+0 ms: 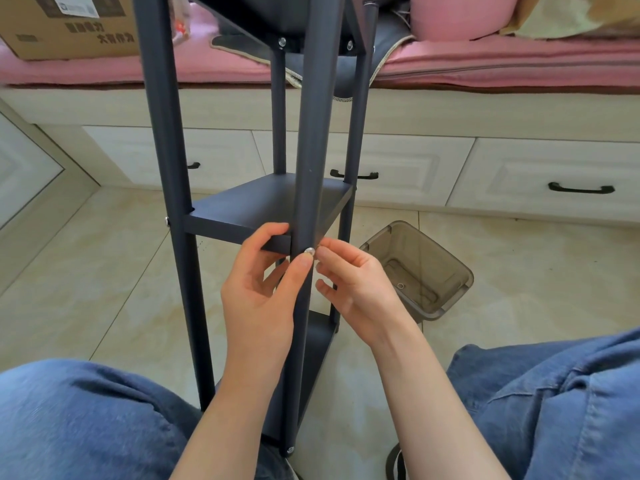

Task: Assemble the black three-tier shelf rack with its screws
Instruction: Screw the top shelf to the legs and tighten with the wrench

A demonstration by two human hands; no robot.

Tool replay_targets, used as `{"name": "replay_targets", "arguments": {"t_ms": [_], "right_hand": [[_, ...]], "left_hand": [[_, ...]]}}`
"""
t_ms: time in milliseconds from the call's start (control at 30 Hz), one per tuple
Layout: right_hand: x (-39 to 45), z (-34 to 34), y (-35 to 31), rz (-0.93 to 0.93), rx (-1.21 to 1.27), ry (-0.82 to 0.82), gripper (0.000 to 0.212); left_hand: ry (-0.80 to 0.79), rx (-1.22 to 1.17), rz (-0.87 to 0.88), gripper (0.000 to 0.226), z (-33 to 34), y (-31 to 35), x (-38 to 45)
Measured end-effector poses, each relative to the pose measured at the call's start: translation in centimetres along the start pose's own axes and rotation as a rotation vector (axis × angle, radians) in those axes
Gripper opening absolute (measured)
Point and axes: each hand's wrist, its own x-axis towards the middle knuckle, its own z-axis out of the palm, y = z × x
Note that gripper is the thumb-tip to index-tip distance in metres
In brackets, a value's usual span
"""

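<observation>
The black three-tier rack (313, 140) stands upright on the floor between my knees. Its middle shelf (263, 206) meets the near post at hand height. A silver screw (309, 251) sits in that post at the shelf's corner. My left hand (258, 289) grips the shelf's front edge with its fingers, and its thumb lies up the post just below the screw. My right hand (349, 282) pinches the screw head with its fingertips. More screws show on the top tier (282, 42), on the left post (167, 221) and at the near post's foot (290, 449).
A smoky clear plastic bin (420, 268) lies on the tiled floor to the right of the rack. Behind it runs a bench with white drawers (398, 168) and a pink cushion (485, 64). A cardboard box (69, 26) sits at the back left. My denim-clad knees flank the rack.
</observation>
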Motion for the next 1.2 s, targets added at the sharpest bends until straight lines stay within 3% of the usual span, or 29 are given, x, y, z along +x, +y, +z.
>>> {"name": "replay_targets", "arguments": {"t_ms": [333, 633, 867, 1200], "right_hand": [[-0.2, 0.4, -0.1, 0.075, 0.114, -0.057, 0.018], [-0.4, 0.1, -0.1, 0.006, -0.024, 0.015, 0.015], [-0.7, 1.0, 0.7, -0.025, -0.17, -0.041, 0.019], [-0.1, 1.5, 1.2, -0.036, -0.16, -0.052, 0.018]], "left_hand": [[0.0, 0.006, 0.003, 0.034, 0.1, -0.1, 0.1], [0.012, -0.003, -0.006, 0.034, 0.0, -0.1, 0.0], [0.026, 0.005, -0.009, 0.035, 0.0, -0.2, 0.1], [0.011, 0.003, -0.009, 0.035, 0.0, -0.3, 0.0]]}}
